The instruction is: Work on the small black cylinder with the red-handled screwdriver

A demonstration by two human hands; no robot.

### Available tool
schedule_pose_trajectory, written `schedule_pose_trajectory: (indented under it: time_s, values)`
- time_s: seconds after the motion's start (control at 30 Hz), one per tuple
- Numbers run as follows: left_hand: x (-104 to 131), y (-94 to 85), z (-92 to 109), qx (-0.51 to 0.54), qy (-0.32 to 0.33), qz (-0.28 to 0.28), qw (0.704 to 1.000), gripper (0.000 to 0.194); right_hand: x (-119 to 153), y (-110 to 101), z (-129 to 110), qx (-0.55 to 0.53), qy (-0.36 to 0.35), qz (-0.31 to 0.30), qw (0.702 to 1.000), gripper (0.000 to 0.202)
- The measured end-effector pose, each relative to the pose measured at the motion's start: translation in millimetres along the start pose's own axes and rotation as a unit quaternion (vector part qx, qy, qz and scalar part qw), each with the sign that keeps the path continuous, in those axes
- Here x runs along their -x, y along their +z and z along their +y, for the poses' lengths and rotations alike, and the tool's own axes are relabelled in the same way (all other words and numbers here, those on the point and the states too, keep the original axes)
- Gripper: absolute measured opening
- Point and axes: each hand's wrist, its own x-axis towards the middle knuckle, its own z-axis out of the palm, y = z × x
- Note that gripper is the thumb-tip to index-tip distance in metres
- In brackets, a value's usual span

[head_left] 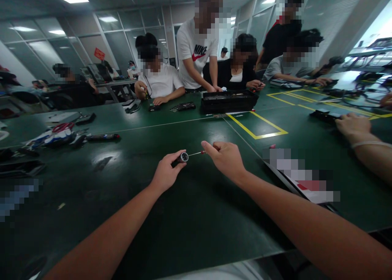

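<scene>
My left hand (167,172) is closed around a short dark cylinder (183,157) with a round, silvery open end, like a flashlight head. That end faces me and tilts to the right. In my right hand (226,159) is a screwdriver with a thin metal shaft (195,154); my fingers wrap its handle, which is mostly hidden. The shaft points left, its tip at or very near the cylinder's rim; I cannot tell whether they touch. Both hands are above the green table (190,223).
A black open case (228,102) stands across the table before several people. Left lie a dark pen-like tool (102,137) and a pile of cables and parts (58,135). A flat white-and-red item (306,186) lies right, near another person's hand (353,127). Yellow tape (260,136) marks the tabletop.
</scene>
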Motion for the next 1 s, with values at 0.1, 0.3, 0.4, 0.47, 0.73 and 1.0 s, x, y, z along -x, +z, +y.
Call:
schedule_pose_trajectory:
  time_s: [0.1, 0.3, 0.4, 0.47, 0.73, 1.0]
  values:
    - [-0.3, 0.1, -1.4, 0.007, -0.003, 0.003, 1.0, 0.048, -0.5, -0.2, -0.9, -0.001, 0.001, -0.003, 1.0, 0.061]
    - [-1.2, -0.3, -2.0, 0.01, -0.009, 0.004, 1.0, 0.048, 0.6, 2.8, 0.8, -0.037, 0.001, -0.037, 0.999, 0.06]
    - [-1.2, 0.3, -2.9, 0.01, -0.009, 0.005, 1.0, 0.048, 5.1, 4.8, 0.5, -0.044, -0.022, -0.042, 0.998, 0.059]
    - [-1.3, 0.9, -3.8, 0.01, -0.008, 0.004, 1.0, 0.048, 8.1, 5.3, -0.6, -0.044, -0.039, -0.046, 0.997, 0.058]
    - [-0.7, -0.4, 0.9, 0.0, 0.002, 0.003, 1.0, 0.046, 2.6, 0.4, -2.8, 0.017, 0.0, -0.069, 0.997, 0.062]
    - [-0.2, 0.9, -5.5, -0.003, -0.001, 0.004, 1.0, 0.044, 0.2, -1.0, -4.9, -0.026, -0.019, -0.117, 0.993, 0.029]
